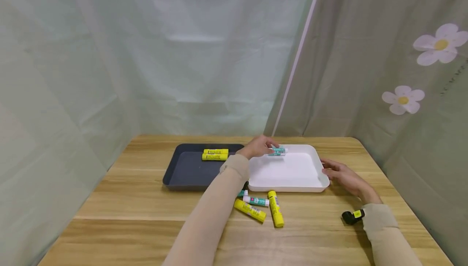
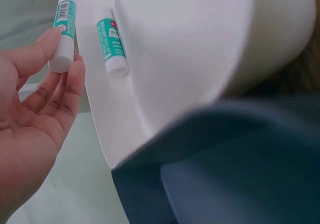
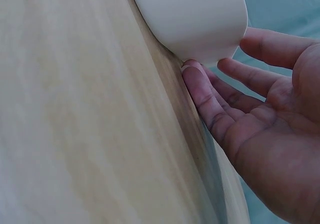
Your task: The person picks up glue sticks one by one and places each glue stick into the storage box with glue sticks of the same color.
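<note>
Between thumb and fingers, my left hand (image 1: 258,146) pinches a teal-and-white glue stick (image 2: 66,36) over the far left part of the white tray (image 1: 285,175). A second teal-and-white glue stick (image 2: 111,42) lies inside that tray along its far wall, just beside the held one. My right hand (image 1: 345,178) is at the tray's right side, fingers loosely extended. In the right wrist view, its fingertips (image 3: 192,66) rest at the tray's outer wall near the tabletop.
Left of the white tray stands a dark grey tray (image 1: 183,172) with two yellow glue sticks (image 1: 214,157) in it. In front, a yellow glue stick (image 1: 276,209), another yellow one (image 1: 250,210) and a teal-and-white one (image 1: 256,201) lie on the wooden table (image 1: 146,217). The left sleeve partly hides another teal one.
</note>
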### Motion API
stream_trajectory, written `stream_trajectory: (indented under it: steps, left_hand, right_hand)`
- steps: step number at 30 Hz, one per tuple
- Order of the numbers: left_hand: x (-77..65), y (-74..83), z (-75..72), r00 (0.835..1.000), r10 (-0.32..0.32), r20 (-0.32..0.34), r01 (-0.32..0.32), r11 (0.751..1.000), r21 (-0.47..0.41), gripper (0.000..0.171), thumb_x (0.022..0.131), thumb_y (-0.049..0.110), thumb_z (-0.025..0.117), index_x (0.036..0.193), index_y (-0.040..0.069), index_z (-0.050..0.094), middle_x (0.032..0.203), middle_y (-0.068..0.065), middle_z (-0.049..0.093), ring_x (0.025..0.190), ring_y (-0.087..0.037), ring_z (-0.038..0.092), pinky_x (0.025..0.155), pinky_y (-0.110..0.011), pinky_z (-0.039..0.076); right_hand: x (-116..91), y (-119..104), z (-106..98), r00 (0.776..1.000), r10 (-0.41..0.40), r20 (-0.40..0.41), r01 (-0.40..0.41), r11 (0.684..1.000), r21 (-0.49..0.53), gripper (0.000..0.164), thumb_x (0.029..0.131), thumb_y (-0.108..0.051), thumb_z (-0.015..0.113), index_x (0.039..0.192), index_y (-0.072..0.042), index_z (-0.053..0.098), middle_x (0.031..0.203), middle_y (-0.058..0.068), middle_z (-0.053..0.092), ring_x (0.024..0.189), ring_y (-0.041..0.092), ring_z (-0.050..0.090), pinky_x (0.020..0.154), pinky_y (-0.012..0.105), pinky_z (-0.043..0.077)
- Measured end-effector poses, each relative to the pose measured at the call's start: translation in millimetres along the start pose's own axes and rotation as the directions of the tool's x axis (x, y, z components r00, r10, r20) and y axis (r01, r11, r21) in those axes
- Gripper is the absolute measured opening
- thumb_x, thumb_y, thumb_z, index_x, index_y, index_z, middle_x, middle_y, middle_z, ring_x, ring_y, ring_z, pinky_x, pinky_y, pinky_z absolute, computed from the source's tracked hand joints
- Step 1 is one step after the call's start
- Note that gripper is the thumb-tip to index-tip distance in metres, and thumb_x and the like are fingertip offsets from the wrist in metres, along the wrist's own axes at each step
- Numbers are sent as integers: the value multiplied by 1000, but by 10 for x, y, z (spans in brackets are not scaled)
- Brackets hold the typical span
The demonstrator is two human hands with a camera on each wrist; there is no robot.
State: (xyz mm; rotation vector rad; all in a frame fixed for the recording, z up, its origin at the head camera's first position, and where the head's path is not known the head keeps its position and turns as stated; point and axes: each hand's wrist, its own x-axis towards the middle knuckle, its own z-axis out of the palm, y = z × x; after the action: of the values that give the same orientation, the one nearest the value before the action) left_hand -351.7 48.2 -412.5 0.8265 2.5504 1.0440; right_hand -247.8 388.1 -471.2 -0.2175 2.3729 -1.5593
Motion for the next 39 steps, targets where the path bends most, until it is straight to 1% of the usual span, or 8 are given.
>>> stream_trajectory:
  steps: [11, 17, 21, 25, 27, 29, 35, 39]
  left_hand:
    - [55, 44, 69, 1000, -8, 8, 8, 998, 60, 26, 101, 4, 68, 124, 10, 77, 132, -10, 70, 123, -26, 63, 97, -34, 55]
    - [87, 52, 138, 1000, 7, -3, -7, 991, 133, 25, 98, 2, 71, 121, 9, 78, 126, -9, 72, 119, -25, 65, 96, -30, 54]
    - [97, 38, 167, 1000, 27, -14, -23, 980, 199, 25, 96, 0, 73, 118, 7, 79, 122, -9, 73, 114, -24, 65, 96, -29, 53]
    - [90, 44, 168, 999, 26, -20, -20, 969, 248, 24, 95, -1, 73, 117, 7, 80, 121, -9, 72, 113, -24, 65, 97, -30, 52]
    - [82, 50, 166, 1000, 19, -20, -13, 964, 266, 25, 95, -1, 73, 117, 8, 80, 122, -9, 72, 113, -24, 64, 98, -31, 51]
    - [74, 55, 165, 1000, 11, -22, -4, 964, 266, 25, 95, -2, 73, 117, 8, 80, 123, -9, 72, 113, -24, 64, 97, -31, 51]
    - [66, 39, 170, 1000, -13, -23, 18, 962, 271, 28, 97, -2, 71, 120, 11, 79, 128, -6, 70, 111, -21, 62, 96, -30, 51]
    - [57, 27, 173, 999, -21, -31, 29, 958, 286, 31, 96, -4, 70, 121, 13, 78, 129, -5, 70, 111, -20, 62, 95, -29, 51]
  right_hand:
    - [22, 27, 25, 1000, -10, -7, 10, 1000, -4, 71, 108, -26, 57, 162, 5, 24, 161, 34, 30, 143, 43, 36, 96, 18, 43]
    - [32, 30, 36, 1000, -6, -11, 6, 1000, -10, 70, 108, -26, 56, 162, 5, 24, 160, 33, 31, 141, 40, 39, 97, 19, 44]
    - [31, 14, 42, 1000, -3, -3, 3, 1000, -12, 71, 109, -27, 55, 163, 5, 22, 161, 33, 29, 142, 42, 37, 106, 32, 43]
    - [22, -8, 40, 1000, 0, 4, 0, 1000, 2, 71, 109, -26, 55, 163, 4, 20, 164, 33, 24, 147, 46, 30, 117, 54, 31]
    - [17, -15, 38, 1000, 0, 7, 0, 1000, 10, 71, 109, -26, 55, 164, 4, 20, 165, 33, 22, 148, 47, 28, 118, 59, 27]
    - [13, -18, 37, 1000, 2, 9, -2, 1000, 12, 72, 109, -26, 56, 164, 3, 20, 165, 32, 22, 148, 46, 27, 118, 53, 30]
    - [11, -1, 26, 1000, -6, 8, 6, 1000, 21, 71, 108, -24, 56, 163, 4, 21, 166, 32, 21, 149, 46, 26, 99, 18, 40]
    - [20, 12, 21, 1000, -21, 14, 21, 999, 38, 71, 109, -22, 56, 163, 5, 20, 167, 32, 17, 151, 47, 21, 94, 11, 40]
